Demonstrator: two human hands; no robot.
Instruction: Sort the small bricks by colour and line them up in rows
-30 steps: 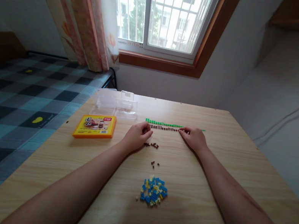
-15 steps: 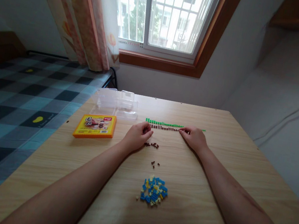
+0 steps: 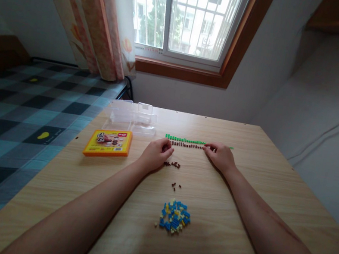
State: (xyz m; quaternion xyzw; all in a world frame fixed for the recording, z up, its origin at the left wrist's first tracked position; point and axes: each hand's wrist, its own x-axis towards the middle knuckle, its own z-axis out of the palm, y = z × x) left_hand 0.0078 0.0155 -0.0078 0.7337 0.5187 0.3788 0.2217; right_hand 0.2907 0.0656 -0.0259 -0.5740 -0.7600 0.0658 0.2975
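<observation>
Small brown bricks form a row [image 3: 186, 145] toward the back of the table, just in front of a row of green bricks [image 3: 186, 140]. At the right end of the brown row, my right hand [image 3: 221, 156] has its fingertips pinched on a tiny brown brick, mostly hidden. My left hand [image 3: 156, 153] rests curled at the row's left end; whatever its fingers hold, if anything, is hidden. Loose brown bricks [image 3: 176, 165] lie beside the left hand, and several more brown bricks [image 3: 174, 185] lie nearer me. Closest to me is a pile of blue and yellow bricks [image 3: 175, 218].
On the table's left stands a yellow-orange box [image 3: 107, 143] with printed pictures. Behind it sit clear plastic cases [image 3: 143, 129]. A bed with a checked sheet [image 3: 36, 121] adjoins the wooden table [image 3: 221, 241] on the left. A window is ahead.
Almost nothing differs. My right hand stays at the end of the brown row with only a very slight shift, and my left hand keeps its place.
</observation>
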